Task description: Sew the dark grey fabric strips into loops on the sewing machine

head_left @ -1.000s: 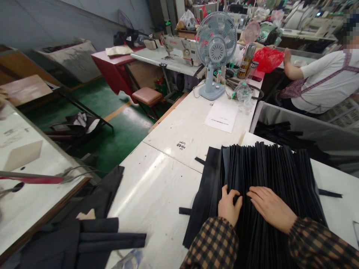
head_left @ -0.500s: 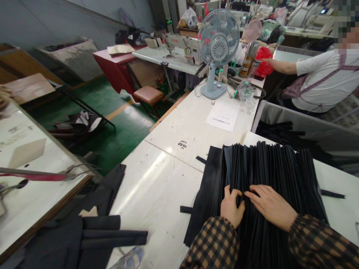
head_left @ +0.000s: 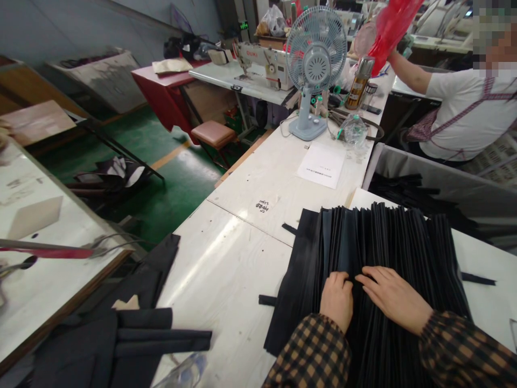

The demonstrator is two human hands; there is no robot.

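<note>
A long row of dark fabric pieces [head_left: 407, 253] stands on edge, packed together on the white table [head_left: 226, 269]. My left hand [head_left: 337, 300] is closed at the left part of the row, its fingertips curled over the fabric edges. Just right of it, my right hand [head_left: 393, 296] rests on the row, fingers bent and pressed onto the pieces, with the fingertips close to my left hand. Dark strips stick out from under the row on both sides.
A fan [head_left: 315, 70], a paper sheet [head_left: 322, 164] and a clear bottle [head_left: 354, 131] stand or lie farther up the table. A grey bin [head_left: 476, 188] is at right. Dark cloth [head_left: 92, 345] hangs at lower left. A co-worker holds a red bag [head_left: 391, 32].
My left hand has drawn its fingers together and shifted slightly right, over the bluish pieces. My right hand has moved very little. The co-worker's hand has raised the red bag.
</note>
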